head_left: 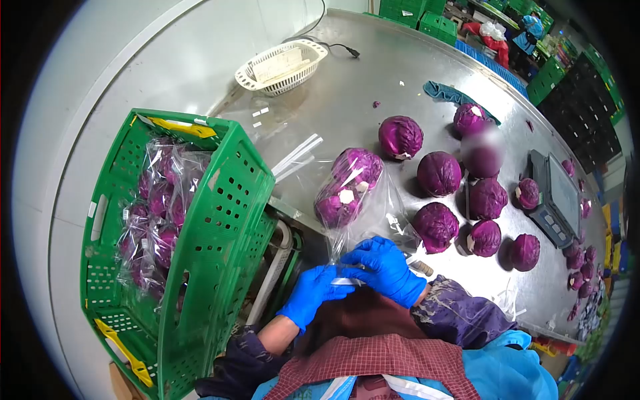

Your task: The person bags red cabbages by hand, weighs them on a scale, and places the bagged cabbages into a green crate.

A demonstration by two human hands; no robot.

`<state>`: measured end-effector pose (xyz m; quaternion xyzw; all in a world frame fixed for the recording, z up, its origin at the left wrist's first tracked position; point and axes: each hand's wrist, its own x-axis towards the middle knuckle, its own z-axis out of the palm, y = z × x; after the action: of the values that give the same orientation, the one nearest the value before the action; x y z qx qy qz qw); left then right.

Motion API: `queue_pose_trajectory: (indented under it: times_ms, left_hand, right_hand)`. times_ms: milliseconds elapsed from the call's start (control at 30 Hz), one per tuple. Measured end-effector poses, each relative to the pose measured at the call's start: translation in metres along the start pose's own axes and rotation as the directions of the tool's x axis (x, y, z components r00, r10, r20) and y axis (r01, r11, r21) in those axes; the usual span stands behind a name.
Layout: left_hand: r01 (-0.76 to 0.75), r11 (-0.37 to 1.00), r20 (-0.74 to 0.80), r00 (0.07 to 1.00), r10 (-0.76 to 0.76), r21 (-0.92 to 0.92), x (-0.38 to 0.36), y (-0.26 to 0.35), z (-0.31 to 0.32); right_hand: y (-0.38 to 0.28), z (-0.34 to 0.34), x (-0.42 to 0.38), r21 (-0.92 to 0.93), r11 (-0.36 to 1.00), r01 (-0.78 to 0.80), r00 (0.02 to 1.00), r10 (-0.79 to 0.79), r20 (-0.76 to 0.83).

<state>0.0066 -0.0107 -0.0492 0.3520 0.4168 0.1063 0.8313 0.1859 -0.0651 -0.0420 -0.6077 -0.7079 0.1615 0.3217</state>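
A steel worktable (360, 87) spreads beneath and beyond the transparent bag of red cabbages (348, 190), its near edge passing close to the bag's lower end. Left of the bag stands a green perforated crate (223, 200) with packed cabbage bags (160, 213) inside; its tall side wall bounds the room on that side. The bag lies on the steel straight ahead of the hands, at least two heads inside, long axis pointing away from the wearer, gathered neck nearest. Open room lies directly beyond it; a white slotted basket (297, 81) sits farther off to its left. Well to its right is an electronic scale (560, 193), with loose red cabbages (439, 173) crowding the space between. The left hand (313, 293) and right hand (383, 270) meet at the bag's neck, about equally near, both closed on the plastic, a white strip (345, 281) at their fingertips.
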Motion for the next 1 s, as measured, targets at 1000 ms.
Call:
queue_pose_trajectory:
  times_ms: [1000]
  left_hand:
    - [-0.187,0.866,0.033,0.980,0.194,0.464,0.019,0.022,-0.026]
  right_hand:
    - [0.072,-0.101,-0.257,-0.463,0.879,0.111,0.648,0.289,0.704]
